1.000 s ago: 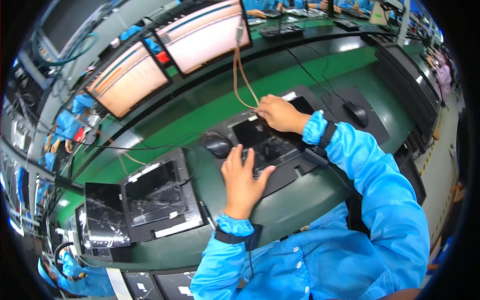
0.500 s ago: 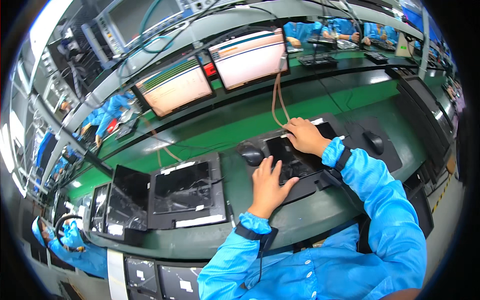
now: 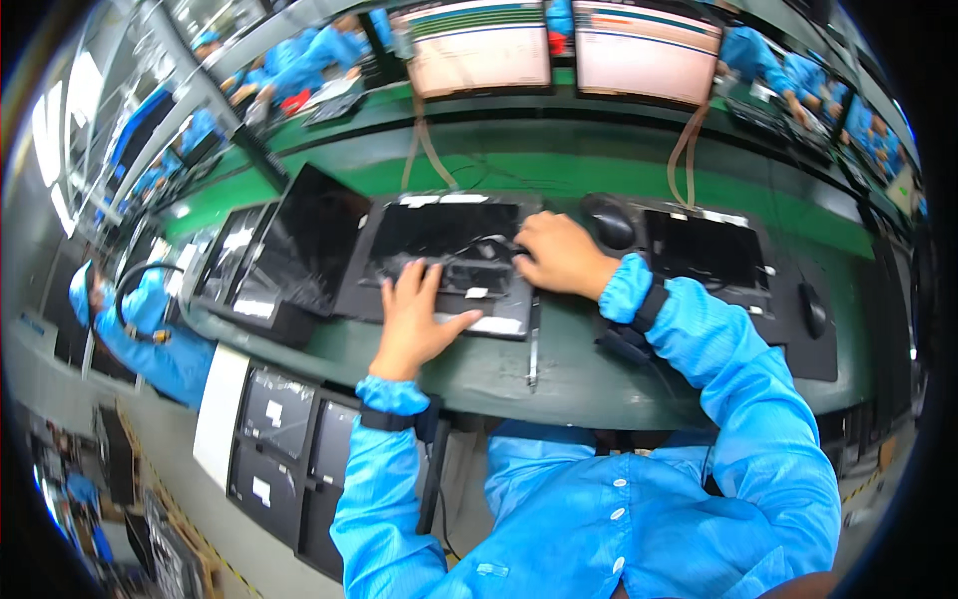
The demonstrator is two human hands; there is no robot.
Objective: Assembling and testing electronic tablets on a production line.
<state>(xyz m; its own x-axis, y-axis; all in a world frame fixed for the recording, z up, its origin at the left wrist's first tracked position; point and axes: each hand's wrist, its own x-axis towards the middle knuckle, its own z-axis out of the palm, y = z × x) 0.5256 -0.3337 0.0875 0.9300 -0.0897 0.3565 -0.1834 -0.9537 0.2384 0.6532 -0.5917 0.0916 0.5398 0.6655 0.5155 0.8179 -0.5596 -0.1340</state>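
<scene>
A dark, glossy screen panel [image 3: 439, 232], with white stickers on its edges, lies on a dark mat [image 3: 354, 302] left of centre. My left hand [image 3: 411, 321] rests at the panel's near edge, its fingers spread and pointing away from me. At the panel's right edge is my right hand [image 3: 567, 258], fingers bent inward around a small dark bit that I cannot make out. Both wrists wear black bands over blue sleeves. A second screen panel [image 3: 704, 250] lies untouched to the right, with a black mouse [image 3: 611, 222] between it and my right hand.
Two lit monitors [image 3: 479, 50] stand at the back, with flat ribbon cables [image 3: 687, 160] hanging below. Larger dark panels [image 3: 299, 240] lean at left; a tray [image 3: 269, 444] of panels sits below the bench edge. Another mouse [image 3: 813, 309] is at right. Other people in blue work beyond.
Both hands have left the right-hand panel and come over to the left-hand one. The view has swung left, so bench and monitors appear farther right.
</scene>
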